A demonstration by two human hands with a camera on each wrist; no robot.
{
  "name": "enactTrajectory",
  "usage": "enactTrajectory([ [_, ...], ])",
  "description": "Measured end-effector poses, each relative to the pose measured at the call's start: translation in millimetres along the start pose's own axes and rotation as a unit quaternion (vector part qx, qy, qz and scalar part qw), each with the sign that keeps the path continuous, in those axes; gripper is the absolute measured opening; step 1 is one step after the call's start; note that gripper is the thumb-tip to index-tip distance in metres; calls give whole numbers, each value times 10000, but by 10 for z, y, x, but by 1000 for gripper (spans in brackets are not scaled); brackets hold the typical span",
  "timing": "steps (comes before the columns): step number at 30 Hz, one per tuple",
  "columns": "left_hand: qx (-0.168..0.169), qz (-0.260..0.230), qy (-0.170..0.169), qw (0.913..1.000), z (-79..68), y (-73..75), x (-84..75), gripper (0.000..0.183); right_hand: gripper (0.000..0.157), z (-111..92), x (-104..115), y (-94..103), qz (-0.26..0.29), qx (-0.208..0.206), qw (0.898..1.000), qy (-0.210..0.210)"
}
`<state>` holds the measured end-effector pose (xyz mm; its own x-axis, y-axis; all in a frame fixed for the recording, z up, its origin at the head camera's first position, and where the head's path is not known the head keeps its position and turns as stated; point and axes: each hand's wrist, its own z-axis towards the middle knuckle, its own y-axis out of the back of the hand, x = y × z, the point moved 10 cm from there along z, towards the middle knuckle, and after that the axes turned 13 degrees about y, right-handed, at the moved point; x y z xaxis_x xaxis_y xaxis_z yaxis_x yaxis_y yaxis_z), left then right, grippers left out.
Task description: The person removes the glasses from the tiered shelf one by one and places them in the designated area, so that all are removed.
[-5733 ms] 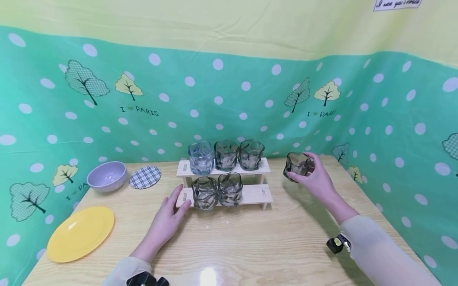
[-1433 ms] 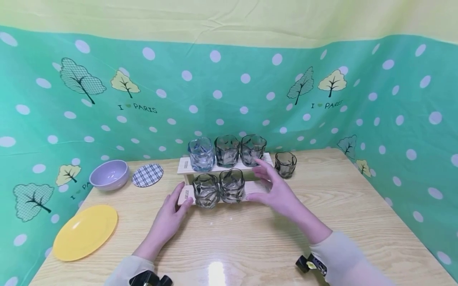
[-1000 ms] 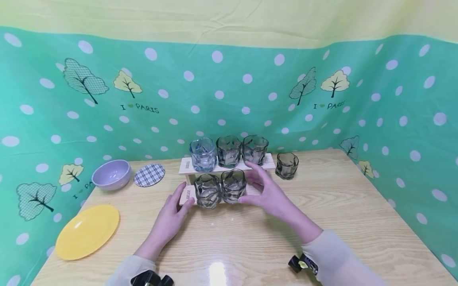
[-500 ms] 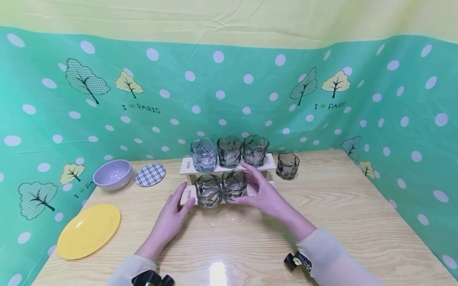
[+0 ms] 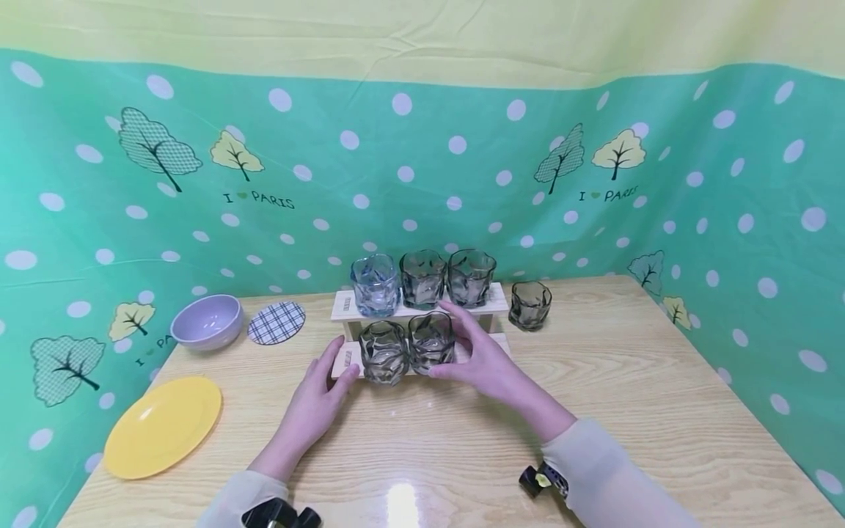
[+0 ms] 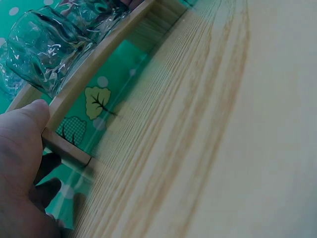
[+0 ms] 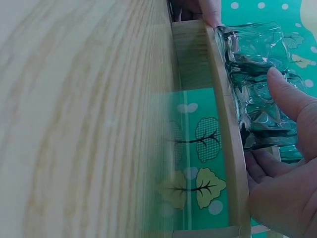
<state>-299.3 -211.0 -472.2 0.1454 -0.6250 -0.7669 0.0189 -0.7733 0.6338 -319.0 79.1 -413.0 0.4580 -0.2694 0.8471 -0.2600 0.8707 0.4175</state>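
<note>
Squeeze evenly: my right hand wraps the rippled smoky-glass tumbler mid-frame; left hand clamps the stepped pale-wood stand.

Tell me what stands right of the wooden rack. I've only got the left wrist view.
Observer: One dark glass, upright on the table just right of the wooden rack.
Operator: Right hand?
Observer: Right hand is curved around the lower tier's right-hand glass, thumb at its front.
Operator: Anything far left, toward the back?
Observer: Purple bowl, left of a checked coaster.
</note>
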Motion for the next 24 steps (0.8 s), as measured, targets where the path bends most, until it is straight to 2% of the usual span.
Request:
enactTrajectory([
  [24, -28, 16, -52, 10000, -12, 7, -25, 77, 107, -5, 4, -34, -232, 36, 9997, 75],
])
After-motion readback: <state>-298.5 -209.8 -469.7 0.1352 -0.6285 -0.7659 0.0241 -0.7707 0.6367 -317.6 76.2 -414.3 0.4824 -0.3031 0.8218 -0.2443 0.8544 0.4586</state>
